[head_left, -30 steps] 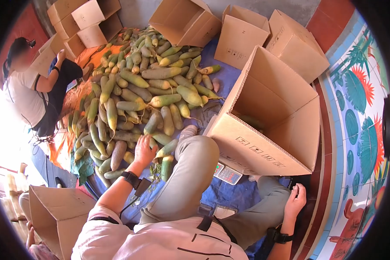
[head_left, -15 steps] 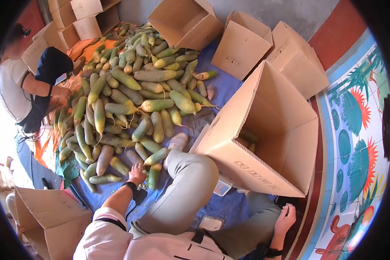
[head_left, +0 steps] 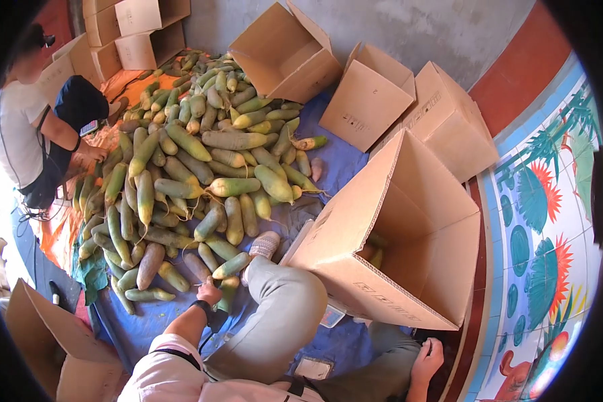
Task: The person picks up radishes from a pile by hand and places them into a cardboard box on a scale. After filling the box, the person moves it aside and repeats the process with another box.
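Observation:
A big pile of long green radishes (head_left: 234,140) covers the sheet in front of me. My left hand (head_left: 209,292) is at the near edge of the pile, its fingers closed at the lower tip of a dull brownish radish (head_left: 195,266). Just right of that hand lies a green radish (head_left: 228,292), and a paler one (head_left: 232,265) rests above it. My right hand (head_left: 427,360) is low at the right by my knee, fingers curled; whatever they hold is hidden. Beside my leg stands an open cardboard box (head_left: 409,295) with a few radishes deep inside.
More open boxes (head_left: 368,97) stand by the wall. Another box (head_left: 80,355) is at the lower left. A co-worker (head_left: 30,127) crouches at the left with a hand at the pile. A blue sheet (head_left: 342,342) lies under everything, with a small pale square item (head_left: 313,368) on it.
The view has shifted, so the scene sits lower. My left hand's fingers, spread before, are drawn together and the hand is slightly further right. My right hand stays by my knee.

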Demonstrator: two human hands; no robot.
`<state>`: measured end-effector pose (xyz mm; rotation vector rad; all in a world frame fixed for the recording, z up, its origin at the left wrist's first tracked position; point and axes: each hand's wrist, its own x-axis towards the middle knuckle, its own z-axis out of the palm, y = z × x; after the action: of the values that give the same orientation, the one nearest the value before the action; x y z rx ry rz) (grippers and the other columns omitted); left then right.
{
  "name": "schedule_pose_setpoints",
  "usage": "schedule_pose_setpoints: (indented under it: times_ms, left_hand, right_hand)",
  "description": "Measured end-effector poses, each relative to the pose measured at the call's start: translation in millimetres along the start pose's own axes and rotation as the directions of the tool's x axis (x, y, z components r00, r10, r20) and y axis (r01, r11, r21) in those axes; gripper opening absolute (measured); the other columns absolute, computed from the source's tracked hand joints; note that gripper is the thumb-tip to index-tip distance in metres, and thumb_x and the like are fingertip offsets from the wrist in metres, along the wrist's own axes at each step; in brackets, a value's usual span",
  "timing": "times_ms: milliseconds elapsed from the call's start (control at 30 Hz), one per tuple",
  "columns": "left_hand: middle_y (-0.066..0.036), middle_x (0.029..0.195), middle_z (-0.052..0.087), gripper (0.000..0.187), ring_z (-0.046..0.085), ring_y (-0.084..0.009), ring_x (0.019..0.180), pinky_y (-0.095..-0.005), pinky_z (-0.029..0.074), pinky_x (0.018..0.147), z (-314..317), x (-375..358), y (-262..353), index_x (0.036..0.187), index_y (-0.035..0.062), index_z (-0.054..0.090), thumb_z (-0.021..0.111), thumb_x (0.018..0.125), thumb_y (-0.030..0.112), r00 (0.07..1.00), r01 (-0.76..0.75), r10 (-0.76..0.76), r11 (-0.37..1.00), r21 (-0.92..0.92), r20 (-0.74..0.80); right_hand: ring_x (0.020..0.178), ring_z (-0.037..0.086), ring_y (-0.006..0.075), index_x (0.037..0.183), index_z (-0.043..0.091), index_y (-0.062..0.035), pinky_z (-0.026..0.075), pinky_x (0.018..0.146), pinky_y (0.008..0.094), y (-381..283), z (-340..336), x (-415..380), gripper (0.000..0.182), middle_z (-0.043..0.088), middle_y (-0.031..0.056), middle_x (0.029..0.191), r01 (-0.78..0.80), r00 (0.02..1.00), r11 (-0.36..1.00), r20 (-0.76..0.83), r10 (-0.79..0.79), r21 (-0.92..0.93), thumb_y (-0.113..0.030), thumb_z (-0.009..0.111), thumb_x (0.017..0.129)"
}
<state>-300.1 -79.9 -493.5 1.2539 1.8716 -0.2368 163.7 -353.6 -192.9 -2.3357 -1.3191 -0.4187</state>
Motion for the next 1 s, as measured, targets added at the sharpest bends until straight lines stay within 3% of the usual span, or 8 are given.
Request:
schedule_pose_setpoints:
  times_ms: [200, 300, 467, 567, 800, 833, 933, 1000]
  left_hand:
    - [-0.016, 0.124, 0.058, 0.046, 0.051, -0.0351, 0.119, -0.0421, 0.044, 0.096, 1.1, 2.0, 16.1, 0.125, 0.0122, 0.055, 0.058, 0.083, 0.031, 0.996, 0.014, -0.004, 0.993, 0.12, -0.087]
    - [-0.014, 0.121, 0.062, 0.033, 0.054, -0.029, 0.118, -0.0366, 0.046, 0.089, -0.8, -5.5, 27.1, 0.108, 0.0105, 0.069, 0.053, 0.087, 0.03, 0.988, -0.063, 0.111, 0.922, 0.383, -0.106]
    - [-0.011, 0.114, 0.065, 0.033, 0.061, -0.0254, 0.109, -0.0391, 0.048, 0.087, -10.4, -15.5, 37.9, 0.104, 0.01, 0.07, 0.054, 0.087, 0.033, 0.963, -0.209, 0.267, 0.84, 0.501, -0.045]
    - [-0.013, 0.104, 0.068, 0.043, 0.065, -0.0305, 0.1, -0.0408, 0.049, 0.088, -30.6, -33.7, 47.3, 0.1, 0.0073, 0.071, 0.056, 0.087, 0.045, 0.911, -0.341, 0.403, 0.855, 0.391, -0.088]
    - [-0.019, 0.08, 0.069, 0.044, 0.068, -0.0329, 0.076, -0.04, 0.053, 0.073, -66.5, -18.2, 39.8, 0.083, -0.0001, 0.07, 0.053, 0.089, 0.04, 0.907, -0.407, 0.405, 0.914, 0.011, -0.117]
    - [-0.016, 0.07, 0.067, 0.045, 0.066, -0.0315, 0.065, -0.0391, 0.053, 0.067, -72.6, -27.9, 39.9, 0.076, -0.0011, 0.068, 0.054, 0.089, 0.039, 0.956, -0.293, 0.285, 0.902, -0.316, -0.072]
    - [-0.014, 0.067, 0.067, 0.042, 0.067, -0.0257, 0.064, -0.0362, 0.052, 0.063, -109.8, -63.5, 43.3, 0.075, -0.0021, 0.067, 0.056, 0.09, 0.035, 0.858, -0.512, 0.48, 0.83, -0.223, -0.182]
    - [-0.009, 0.06, 0.062, 0.04, 0.062, -0.0189, 0.059, -0.0331, 0.049, 0.058, -121.7, -78.4, 46.6, 0.068, -0.0012, 0.064, 0.057, 0.09, 0.032, 0.857, -0.515, 0.448, 0.733, -0.444, -0.255]
  right_hand:
    - [0.075, 0.06, 0.0346, 0.09, 0.058, 0.0037, 0.048, 0.068, 0.0396, -12.1, -3.4, 1.1, 0.009, 0.061, 0.0195, 0.083, -0.035, 0.999, 0.999, 0.008, 0.035, 0.026, -0.003, 0.055, 0.086]
    - [0.075, 0.059, 0.0349, 0.089, 0.058, 0.0037, 0.048, 0.068, 0.0398, -17.1, -3.3, 2.3, 0.008, 0.06, 0.0197, 0.083, -0.021, 1.0, 0.999, -0.007, 0.021, 0.032, -0.003, 0.055, 0.085]
    - [0.074, 0.059, 0.036, 0.088, 0.057, 0.0035, 0.048, 0.068, 0.0404, -26.4, -2.7, 4.1, 0.007, 0.06, 0.0198, 0.082, -0.019, 1.0, 0.998, -0.013, 0.02, 0.066, -0.003, 0.055, 0.085]
    - [0.074, 0.059, 0.0367, 0.088, 0.057, 0.0033, 0.048, 0.068, 0.0409, -28.9, -0.4, 5.6, 0.007, 0.059, 0.0198, 0.082, 0.022, 0.999, 0.997, -0.043, -0.019, 0.076, -0.003, 0.055, 0.085]
    - [0.075, 0.059, 0.0373, 0.088, 0.057, 0.003, 0.047, 0.068, 0.0422, -33.9, 3.7, 6.4, 0.007, 0.06, 0.0198, 0.083, 0.02, 0.998, 0.99, -0.063, -0.012, 0.136, -0.003, 0.055, 0.086]
    - [0.075, 0.059, 0.0373, 0.088, 0.057, 0.003, 0.047, 0.068, 0.0422, -34.1, 4.6, 7.2, 0.007, 0.06, 0.0198, 0.083, 0.026, 0.998, 0.988, -0.068, -0.016, 0.149, -0.003, 0.055, 0.086]
    - [0.076, 0.059, 0.0373, 0.088, 0.057, 0.0029, 0.047, 0.068, 0.0422, -34.9, 5.0, 7.0, 0.007, 0.06, 0.0198, 0.084, 0.051, 0.994, 0.987, -0.1, -0.036, 0.151, -0.004, 0.055, 0.086]
    - [0.076, 0.059, 0.037, 0.088, 0.057, 0.0028, 0.048, 0.068, 0.0422, -34.5, 4.2, 8.4, 0.008, 0.06, 0.0196, 0.084, 0.055, 0.994, 0.983, -0.103, -0.038, 0.174, -0.004, 0.055, 0.086]
